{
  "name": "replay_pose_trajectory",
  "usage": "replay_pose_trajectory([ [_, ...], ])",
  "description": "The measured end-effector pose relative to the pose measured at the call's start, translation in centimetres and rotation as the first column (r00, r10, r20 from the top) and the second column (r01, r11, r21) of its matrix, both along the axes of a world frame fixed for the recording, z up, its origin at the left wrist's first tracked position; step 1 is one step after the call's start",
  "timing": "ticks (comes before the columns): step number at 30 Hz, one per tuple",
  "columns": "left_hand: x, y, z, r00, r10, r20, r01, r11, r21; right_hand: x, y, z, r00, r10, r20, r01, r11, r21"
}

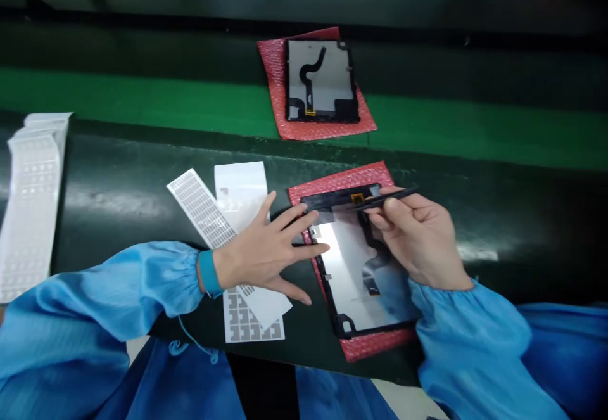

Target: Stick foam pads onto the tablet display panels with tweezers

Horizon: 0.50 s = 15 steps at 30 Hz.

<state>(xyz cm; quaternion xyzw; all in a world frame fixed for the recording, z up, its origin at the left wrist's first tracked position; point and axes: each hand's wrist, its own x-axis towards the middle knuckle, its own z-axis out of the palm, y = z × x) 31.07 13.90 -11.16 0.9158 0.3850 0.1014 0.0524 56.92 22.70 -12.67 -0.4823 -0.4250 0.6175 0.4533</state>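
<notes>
left hand point(263, 249) with fingers spread on a display panel point(354, 274), right hand point(418, 239) pinching a black spudger point(387, 199).

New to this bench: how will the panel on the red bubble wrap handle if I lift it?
The panel looks thin, so probably light and fragile; flexing it seems risky. Its glossy silver face may be slippery. The bubble wrap beneath could let it slide when pushed.
</notes>
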Motion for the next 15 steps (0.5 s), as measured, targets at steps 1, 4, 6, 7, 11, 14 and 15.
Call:
replay_pose_trajectory([
  [1, -0.5, -0.8, 0.3, 1.0, 0.006, 0.0, -0.006, 1.0, 0.007, -0.2, -0.4, 0.4, 1.0, 0.026, -0.01, -0.025, 1.0, 0.013],
  [4, -2.1, -4.3, 0.9, 0.984, 0.155, 0.087, -0.158, 0.987, 0.018, -1.8, -2.7, 1.6, 0.979, 0.203, 0.033, -0.205, 0.978, 0.042],
  [6, -2.9, -7.1, 0.7, 0.928, 0.331, 0.173, -0.333, 0.943, -0.02, -3.3, -4.6, 2.2, 0.915, 0.393, 0.09, -0.398, 0.916, 0.042],
  [7, -3.2, -8.4, 0.5, 0.889, 0.41, 0.204, -0.41, 0.911, -0.043, -4.1, -5.5, 2.3, 0.87, 0.479, 0.116, -0.485, 0.873, 0.037],
  [11, -3.4, -11.3, -1.0, 0.811, 0.524, 0.262, -0.526, 0.848, -0.067, -6.5, -8.1, 1.6, 0.78, 0.584, 0.226, -0.61, 0.79, 0.064],
  [14, -3.1, -11.5, -1.6, 0.811, 0.502, 0.3, -0.506, 0.86, -0.073, -6.8, -8.7, 1.0, 0.785, 0.553, 0.279, -0.592, 0.802, 0.079],
  [15, -3.1, -11.3, -1.6, 0.809, 0.501, 0.309, -0.501, 0.861, -0.084, -6.8, -8.8, 0.9, 0.784, 0.551, 0.285, -0.592, 0.802, 0.078],
])
